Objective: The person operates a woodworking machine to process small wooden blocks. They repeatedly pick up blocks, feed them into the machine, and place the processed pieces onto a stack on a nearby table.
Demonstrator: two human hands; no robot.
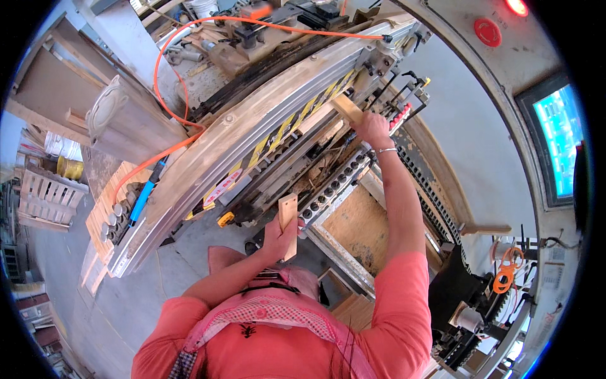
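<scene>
My left hand is closed round a short, pale wooden block, held upright in front of my body with a small dark hole or mark near its top end. My right arm reaches forward to the machine. There my right hand grips the near end of another wooden block, whose far end points toward the machine's striped yellow-black rail. Some of the right fingers are hidden behind the hand. Below that hand runs a row of round black rollers or caps.
A wood-chip-covered board lies in the machine frame. An orange air hose arches over the long wood-topped beam. A blue air gun rests near stacked wood at left. A control panel with a lit screen stands right.
</scene>
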